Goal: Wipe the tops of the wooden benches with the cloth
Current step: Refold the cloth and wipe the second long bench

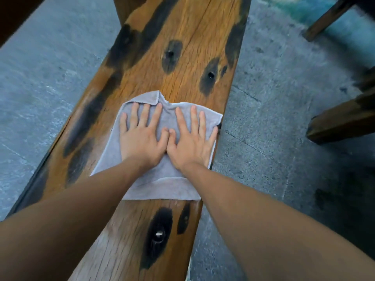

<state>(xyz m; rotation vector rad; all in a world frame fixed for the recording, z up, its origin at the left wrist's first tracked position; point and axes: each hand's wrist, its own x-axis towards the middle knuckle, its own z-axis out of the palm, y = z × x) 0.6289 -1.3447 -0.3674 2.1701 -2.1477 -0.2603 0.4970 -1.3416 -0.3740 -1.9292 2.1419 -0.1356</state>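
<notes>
Worn plank bench (182,63): both flat hands (142,142) (192,142) press grey terry cloth (162,185).

The long brown wooden desk (188,57) running up the middle of the frame is rough, cracked timber with open grain, worn black patches and a faint sheen along its left edge. A small shiny metal bolt head (159,234) sits in a dark knot at lower centre. The pale grey cloth (162,185) lying on the wood looks soft, matt and slightly fuzzy, like terry. The grey stone floor (274,118) is matt, speckled and coarse.
</notes>
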